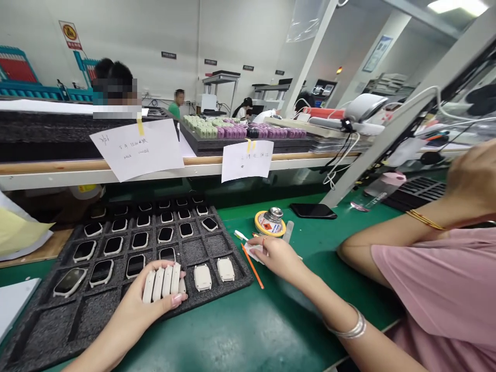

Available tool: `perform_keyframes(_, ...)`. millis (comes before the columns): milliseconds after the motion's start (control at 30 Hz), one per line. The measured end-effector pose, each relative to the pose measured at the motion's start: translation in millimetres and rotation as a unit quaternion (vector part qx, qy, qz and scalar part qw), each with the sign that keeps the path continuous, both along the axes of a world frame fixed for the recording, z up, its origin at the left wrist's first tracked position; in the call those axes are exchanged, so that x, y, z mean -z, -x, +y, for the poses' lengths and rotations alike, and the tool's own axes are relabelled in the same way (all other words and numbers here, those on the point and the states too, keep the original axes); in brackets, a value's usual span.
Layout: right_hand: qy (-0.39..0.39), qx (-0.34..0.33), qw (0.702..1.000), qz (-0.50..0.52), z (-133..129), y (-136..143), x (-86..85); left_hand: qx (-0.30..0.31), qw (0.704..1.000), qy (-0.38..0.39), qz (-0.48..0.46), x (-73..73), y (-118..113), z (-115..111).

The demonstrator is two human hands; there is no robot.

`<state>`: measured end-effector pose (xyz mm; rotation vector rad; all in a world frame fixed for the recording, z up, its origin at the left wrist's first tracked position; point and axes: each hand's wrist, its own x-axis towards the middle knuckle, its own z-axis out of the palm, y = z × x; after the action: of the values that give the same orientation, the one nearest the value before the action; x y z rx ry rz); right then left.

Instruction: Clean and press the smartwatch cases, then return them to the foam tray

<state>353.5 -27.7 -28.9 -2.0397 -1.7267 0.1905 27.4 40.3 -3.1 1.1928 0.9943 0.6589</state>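
Head view: the left hand (141, 298), at seven o'clock, is curled around a row of pale watch cases (166, 281) set on edge side by side, probably so that one palm can carry several. The right hand (279, 257), at five o'clock, is narrow, its fingertips at a white scrap (256, 253); I cannot tell whether they pinch it. Around the left hand, from nine o'clock to three, spreads a black foam tray (246, 268), whose compartments seem meant to keep the dark-screened watches (103, 273) from rubbing together. From the right hand, an orange stick (253, 268) lies at eight o'clock, a metal-topped pot (270, 223) stands near at twelve, presumably for easy reach, and a black phone (313, 210) rests on the green table (217, 336) at two.
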Motion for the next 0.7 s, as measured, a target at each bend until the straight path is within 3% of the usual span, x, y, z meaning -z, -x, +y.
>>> perform_keyframes(67,-0.001,0.007,1.000,-0.024,0.5,1.9,12.8,-0.007,1.000,0.000,-0.013,2.1,0.6,-0.3)
perform_keyframes(133,-0.007,0.007,0.999,-0.043,0.7,2.5,15.0,-0.014,1.000,0.006,-0.027,4.8,1.1,-0.2)
perform_keyframes(267,-0.049,0.048,0.994,-0.081,-0.1,-16.1,-9.5,-0.018,0.999,0.005,-0.026,13.1,1.4,2.5)
perform_keyframes(433,-0.080,0.150,0.976,-0.134,7.6,-67.5,-45.1,-0.033,0.999,-0.016,-0.017,18.9,-0.7,5.1)
perform_keyframes(567,-0.026,0.174,0.975,-0.137,22.9,-90.0,-47.6,-0.019,0.999,-0.013,-0.024,15.1,-1.6,2.4)
perform_keyframes(700,0.015,0.166,0.977,-0.132,28.4,-88.5,-47.2,0.012,1.000,-0.003,-0.018,10.9,-0.8,-0.3)
